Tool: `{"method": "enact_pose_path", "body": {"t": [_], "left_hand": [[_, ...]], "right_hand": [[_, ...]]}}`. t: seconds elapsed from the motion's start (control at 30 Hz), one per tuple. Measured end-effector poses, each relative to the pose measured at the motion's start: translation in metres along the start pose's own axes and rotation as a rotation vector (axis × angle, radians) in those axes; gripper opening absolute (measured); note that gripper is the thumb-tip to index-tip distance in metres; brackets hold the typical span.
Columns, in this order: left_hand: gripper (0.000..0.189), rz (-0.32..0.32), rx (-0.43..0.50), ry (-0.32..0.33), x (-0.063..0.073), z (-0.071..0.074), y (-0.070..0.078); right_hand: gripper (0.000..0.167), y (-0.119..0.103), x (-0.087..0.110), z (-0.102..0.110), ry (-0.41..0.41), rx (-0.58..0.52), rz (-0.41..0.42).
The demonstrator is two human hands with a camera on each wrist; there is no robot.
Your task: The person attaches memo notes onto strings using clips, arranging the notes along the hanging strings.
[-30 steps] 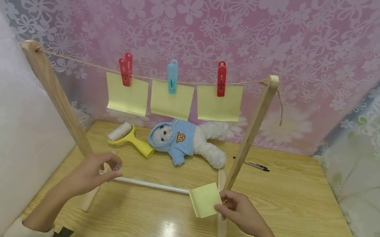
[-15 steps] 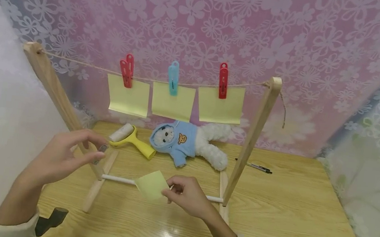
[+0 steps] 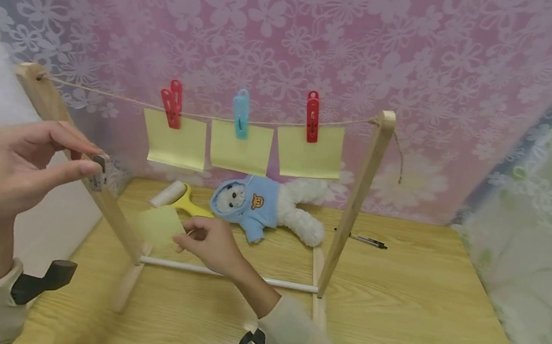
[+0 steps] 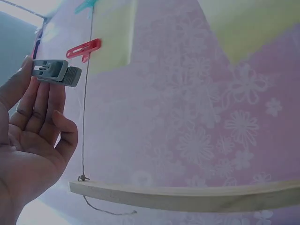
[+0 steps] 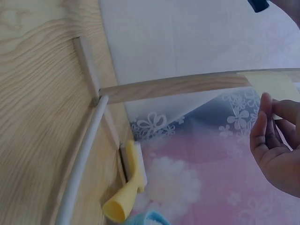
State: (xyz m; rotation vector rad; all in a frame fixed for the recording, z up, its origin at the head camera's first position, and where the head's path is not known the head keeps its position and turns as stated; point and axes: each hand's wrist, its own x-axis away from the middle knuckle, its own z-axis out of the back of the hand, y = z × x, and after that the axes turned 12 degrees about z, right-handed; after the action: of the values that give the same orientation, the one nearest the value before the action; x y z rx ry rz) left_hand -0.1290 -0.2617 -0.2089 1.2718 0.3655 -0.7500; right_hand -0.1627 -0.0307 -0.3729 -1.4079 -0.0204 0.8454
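Between thumb and fingertips my left hand [image 3: 4, 181] pinches a grey clothespin [image 4: 55, 71], raised in front of the left wooden post [image 3: 60, 108]. My right hand [image 3: 214, 244] pinches one edge of a yellow sticky note [image 3: 157, 226], lower down and close to that same post. A twine line [image 3: 126, 99] runs between the post tops. From it hang three yellow notes, each under its own peg: a red peg [image 3: 175, 106] at left, a blue peg [image 3: 240, 114] in the middle, another red peg [image 3: 312, 116] at right.
A white crossbar [image 3: 288, 285] joins the feet of the rack, whose right post [image 3: 362, 199] leans outward. Behind it on the wooden table [image 3: 418, 313] lie a yellow-handled lint roller [image 3: 195, 208], a plush bear in a blue hoodie [image 3: 269, 205] and a pen [image 3: 369, 241].
My left hand has risen and moved left with the clothespin. My right hand has carried the sticky note leftward and upward from the right post to near the left one.
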Motion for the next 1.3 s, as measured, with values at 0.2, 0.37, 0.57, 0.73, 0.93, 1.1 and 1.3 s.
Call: {"method": "enact_pose_path", "body": {"t": [0.2,0.37,0.57,0.73,0.93,1.1,1.3], "left_hand": [[0.012,-0.014,0.177,0.059,-0.025,0.006,0.007],[0.013,-0.137,0.441,0.054,-0.053,0.007,0.009],[0.014,-0.166,0.515,0.103,-0.073,0.012,0.011],[0.012,-0.123,0.482,0.170,-0.083,0.018,0.010],[0.007,-0.064,0.371,0.216,-0.089,0.022,0.009],[0.007,-0.066,0.398,0.173,-0.092,0.023,0.011],[0.009,-0.027,0.414,0.137,-0.090,0.025,0.008]], "right_hand": [[0.020,-0.013,-0.035,-0.024,0.084,-0.128,-0.003],[0.020,-0.030,-0.056,-0.037,0.178,-0.258,-0.004],[0.019,-0.040,-0.074,-0.045,0.274,-0.367,0.020],[0.022,-0.046,-0.085,-0.042,0.301,-0.402,-0.005],[0.019,-0.052,-0.094,-0.034,0.288,-0.411,0.078],[0.017,-0.062,-0.099,-0.033,0.300,-0.432,0.196],[0.016,-0.069,-0.100,-0.033,0.305,-0.435,0.223]]}}
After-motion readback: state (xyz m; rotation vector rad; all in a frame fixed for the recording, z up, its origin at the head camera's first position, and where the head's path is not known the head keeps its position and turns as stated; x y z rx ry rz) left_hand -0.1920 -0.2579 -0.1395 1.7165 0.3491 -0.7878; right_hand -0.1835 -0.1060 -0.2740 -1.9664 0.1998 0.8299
